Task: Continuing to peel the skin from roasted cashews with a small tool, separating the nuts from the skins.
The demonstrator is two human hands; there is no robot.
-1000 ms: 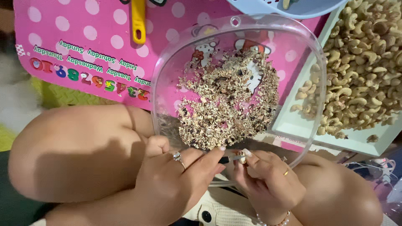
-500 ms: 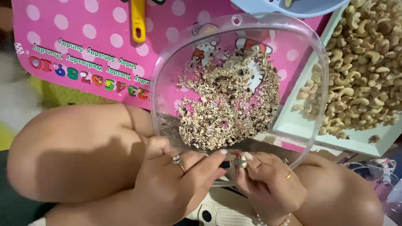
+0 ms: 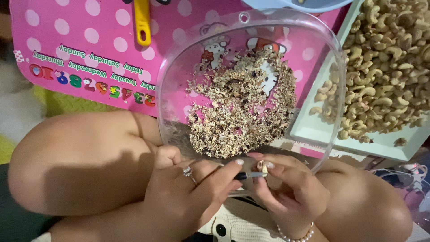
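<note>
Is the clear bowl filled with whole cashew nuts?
No, the clear bowl holds only small brown peel flakes; the whole cashews lie in the white tray.

Your left hand (image 3: 188,197) covers the handle of the small knife (image 3: 251,175), so only the blade tip shows. The cashew (image 3: 262,167) in your right hand's (image 3: 291,190) grip is mostly hidden by fingertips. The tray of cashews (image 3: 358,141) runs off the right edge; the blue bowl (image 3: 304,4) and yellow handle (image 3: 142,22) are cut by the top edge.
</note>
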